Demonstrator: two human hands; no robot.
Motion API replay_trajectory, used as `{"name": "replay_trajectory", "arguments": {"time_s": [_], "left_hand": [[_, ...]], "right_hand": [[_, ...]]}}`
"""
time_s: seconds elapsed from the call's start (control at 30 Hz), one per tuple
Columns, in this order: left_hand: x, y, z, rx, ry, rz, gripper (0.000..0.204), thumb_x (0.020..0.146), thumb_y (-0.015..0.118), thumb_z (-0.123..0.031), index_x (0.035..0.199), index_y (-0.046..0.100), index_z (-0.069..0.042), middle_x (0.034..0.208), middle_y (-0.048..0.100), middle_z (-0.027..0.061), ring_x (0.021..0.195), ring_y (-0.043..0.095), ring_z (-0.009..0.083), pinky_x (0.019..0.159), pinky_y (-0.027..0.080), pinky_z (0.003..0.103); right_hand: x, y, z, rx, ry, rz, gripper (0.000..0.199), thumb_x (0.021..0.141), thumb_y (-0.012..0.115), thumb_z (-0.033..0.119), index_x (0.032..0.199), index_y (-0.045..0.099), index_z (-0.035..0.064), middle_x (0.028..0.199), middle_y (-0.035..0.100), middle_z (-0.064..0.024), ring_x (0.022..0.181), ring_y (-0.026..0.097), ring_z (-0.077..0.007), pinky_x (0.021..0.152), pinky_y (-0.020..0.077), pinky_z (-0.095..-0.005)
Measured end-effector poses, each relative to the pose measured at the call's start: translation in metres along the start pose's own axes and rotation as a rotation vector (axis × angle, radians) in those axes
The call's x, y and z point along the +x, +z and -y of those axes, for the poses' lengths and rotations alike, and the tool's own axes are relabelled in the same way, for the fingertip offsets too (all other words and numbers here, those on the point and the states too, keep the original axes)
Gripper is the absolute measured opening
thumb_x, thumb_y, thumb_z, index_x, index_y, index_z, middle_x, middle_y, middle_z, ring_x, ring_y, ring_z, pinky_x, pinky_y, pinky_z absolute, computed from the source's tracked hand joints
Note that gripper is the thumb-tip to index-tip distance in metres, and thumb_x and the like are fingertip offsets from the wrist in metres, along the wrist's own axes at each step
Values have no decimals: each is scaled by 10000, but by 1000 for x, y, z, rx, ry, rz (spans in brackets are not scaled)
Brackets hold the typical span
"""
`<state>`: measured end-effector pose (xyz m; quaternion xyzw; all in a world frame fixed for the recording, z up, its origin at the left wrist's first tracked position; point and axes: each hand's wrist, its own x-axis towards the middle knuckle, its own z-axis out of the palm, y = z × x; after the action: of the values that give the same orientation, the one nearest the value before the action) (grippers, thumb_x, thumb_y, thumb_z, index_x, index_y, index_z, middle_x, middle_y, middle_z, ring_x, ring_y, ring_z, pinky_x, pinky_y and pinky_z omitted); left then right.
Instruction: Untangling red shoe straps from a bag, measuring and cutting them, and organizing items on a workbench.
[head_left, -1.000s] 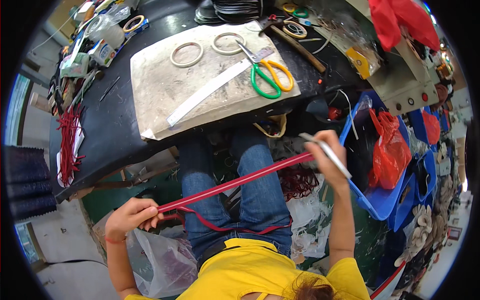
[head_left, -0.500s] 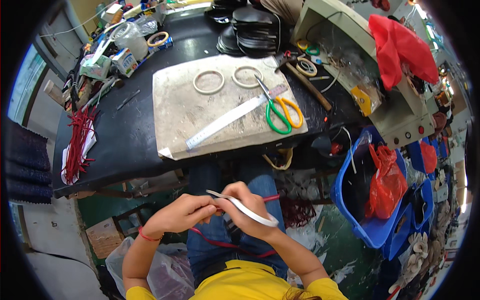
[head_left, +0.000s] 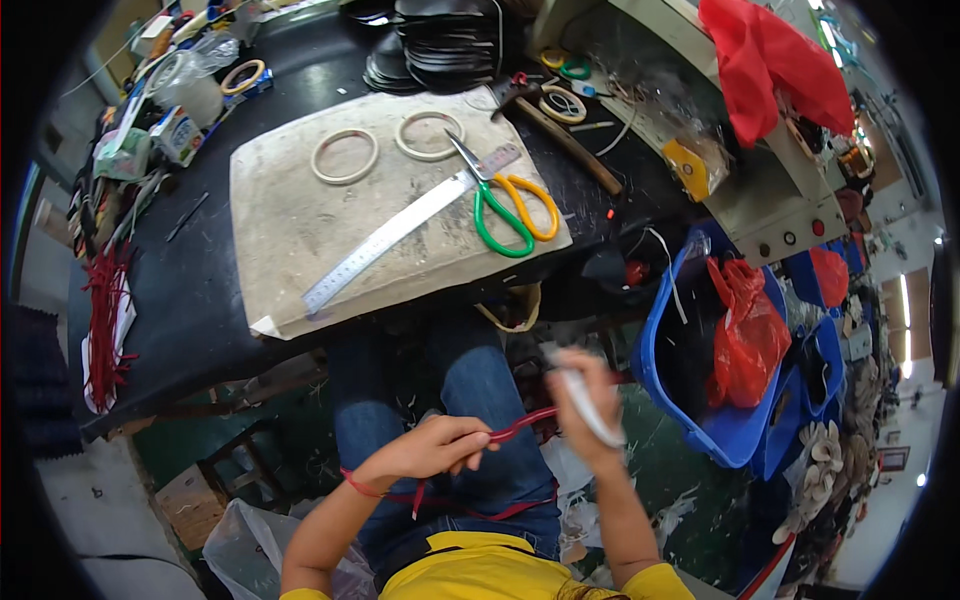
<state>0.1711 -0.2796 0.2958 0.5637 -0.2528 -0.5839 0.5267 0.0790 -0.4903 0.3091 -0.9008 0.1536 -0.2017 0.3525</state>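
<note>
Parting from my left hand (head_left: 437,446), pinched on red cord (head_left: 523,424), my blurred right hand (head_left: 601,388) clasps a white strip (head_left: 598,423), exposing cord between.

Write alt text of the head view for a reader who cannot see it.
A person's left hand grips a narrow red strip above blue jeans; the blurred right hand holds a curved white strip. Beyond, green-and-yellow-handled scissors overlap a silver metal ruler on a beige board.
</note>
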Motion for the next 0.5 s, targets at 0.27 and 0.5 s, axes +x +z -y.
{"name": "replay_trajectory", "arguments": {"time_s": [0.27,0.5], "left_hand": [[12,-5,30,-217,-118,-294,234,938,521,-150,1030,620,41,829,656,65,680,616,88,620,514,209],[20,-1,56,-303,-168,-342,239,939,523,-127,1080,603,49,892,660,78,759,631,109,708,523,224]], "right_hand": [[-9,55,-10,130,91,173,180,784,702,131,825,571,14,685,595,-118,589,596,-206,553,464,-309],[-19,41,-67,-34,108,128,192,783,705,108,857,556,12,701,604,-112,606,587,-215,565,457,-305]]}}
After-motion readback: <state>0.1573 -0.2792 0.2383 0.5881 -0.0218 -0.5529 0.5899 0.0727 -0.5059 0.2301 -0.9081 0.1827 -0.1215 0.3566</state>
